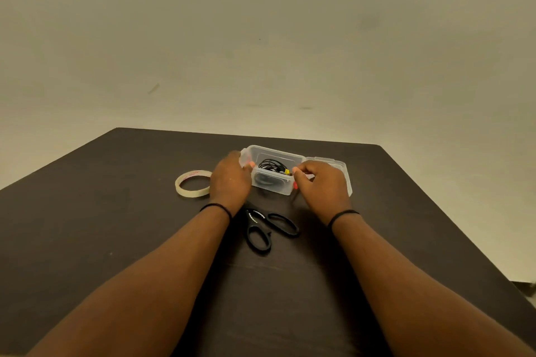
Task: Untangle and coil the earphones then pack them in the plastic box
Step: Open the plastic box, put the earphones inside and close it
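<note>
**Two hands at the box, the coil going in**

One view is all we have, from the head camera, so we work from that. The plastic box (pixel 272 172) sits open on the dark table (pixel 116 240), its lid (pixel 333 166) lying just beside it on the right. The earphones (pixel 271 165) are a black coil already inside the box, with a small yellow piece near the right wall.

Our left hand (pixel 230 180) grips the box's left end, fingers curled round the wall and the thumb hooked over the rim. Our right hand (pixel 320 182) hovers at the right rim with thumb and forefinger pressed together; it may be pinching a strand or the yellow piece, but the contact is too small for us to say.

To do this step well, we judge that we should keep the left hand bracing the box so it cannot slide, press every loop below the rim, and tuck in the loose end before reaching for the lid. A stray loop would catch in the closure.

A tape roll (pixel 193 184) lies just left of the left hand; black scissors (pixel 268 229) rest between our wrists.
</note>
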